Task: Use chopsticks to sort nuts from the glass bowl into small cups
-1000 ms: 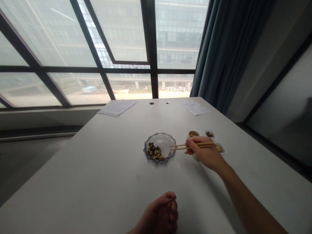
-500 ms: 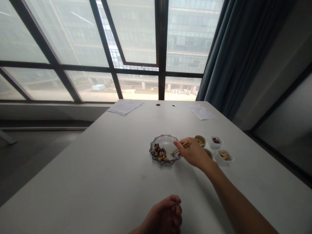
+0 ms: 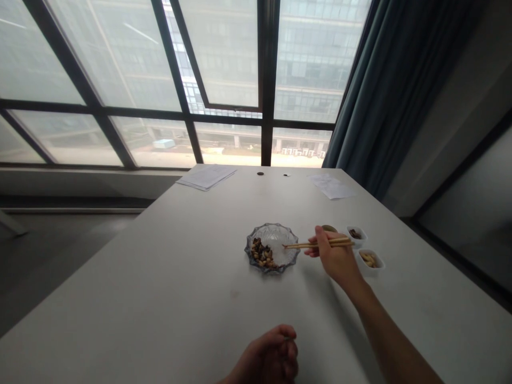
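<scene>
Left of the right hand (image 3: 336, 260): glass bowl (image 3: 277, 233), brown pieces (image 3: 262, 253) inside.
Chopsticks (image 3: 299, 246): clamped in that hand, tips over the bowl.
Reach: seemingly underway; gripping a piece would call for careful tip control.
Left hand (image 3: 269, 356): curled; cannot tell whether thumb and fingers touch.

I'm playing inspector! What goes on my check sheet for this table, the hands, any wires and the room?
Surface: white table, faint smudge near the glass bowl.
Things in use: wooden chopsticks, tips over the glass bowl, which holds mixed brown pieces; two white tubs and a partly hidden round bowl nearby.
Clutter: papers at the far end.
Hands: right hand grips chopsticks; left hand loosely curled, nothing seen in it.
Cables: nothing seen.
Surroundings: windows, blue curtain.
</scene>
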Demonstrator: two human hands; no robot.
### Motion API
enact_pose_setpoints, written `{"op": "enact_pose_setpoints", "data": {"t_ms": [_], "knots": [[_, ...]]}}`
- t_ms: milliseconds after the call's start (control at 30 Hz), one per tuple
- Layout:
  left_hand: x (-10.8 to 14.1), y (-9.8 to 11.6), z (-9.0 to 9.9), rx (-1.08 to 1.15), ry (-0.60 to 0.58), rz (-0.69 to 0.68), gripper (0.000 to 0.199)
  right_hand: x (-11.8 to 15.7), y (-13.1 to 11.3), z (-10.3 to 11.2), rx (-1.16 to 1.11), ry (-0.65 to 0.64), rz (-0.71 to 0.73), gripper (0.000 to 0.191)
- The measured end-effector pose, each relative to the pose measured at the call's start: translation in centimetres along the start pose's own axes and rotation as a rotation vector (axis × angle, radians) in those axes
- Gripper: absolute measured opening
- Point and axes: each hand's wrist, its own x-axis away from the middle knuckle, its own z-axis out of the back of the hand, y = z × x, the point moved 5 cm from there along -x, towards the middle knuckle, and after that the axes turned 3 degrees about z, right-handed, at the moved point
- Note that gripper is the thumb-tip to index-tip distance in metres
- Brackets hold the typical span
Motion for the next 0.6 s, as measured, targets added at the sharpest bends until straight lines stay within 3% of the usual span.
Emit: {"op": "enact_pose_setpoints", "data": {"t_ms": [167,367,467,600], "knots": [[0.1,0.0,-0.2,0.017,-0.002,0.007,0.014,-0.8,-1.3,6.5,-0.039,0.242,0.016,0.057],[0.4,-0.1,-0.6,0.044,-0.001,0.026,0.013,-2.0,0.0,15.3,0.079,0.581,0.019,0.048],[0.4,0.0,-0.7,0.051,0.003,0.025,0.015,-2.3,1.0,17.2,0.114,0.638,-0.037,0.043],[0.5,0.0,-0.7,0.046,0.004,0.03,0.017,-3.0,2.2,17.8,0.092,0.63,-0.005,0.035]]}}
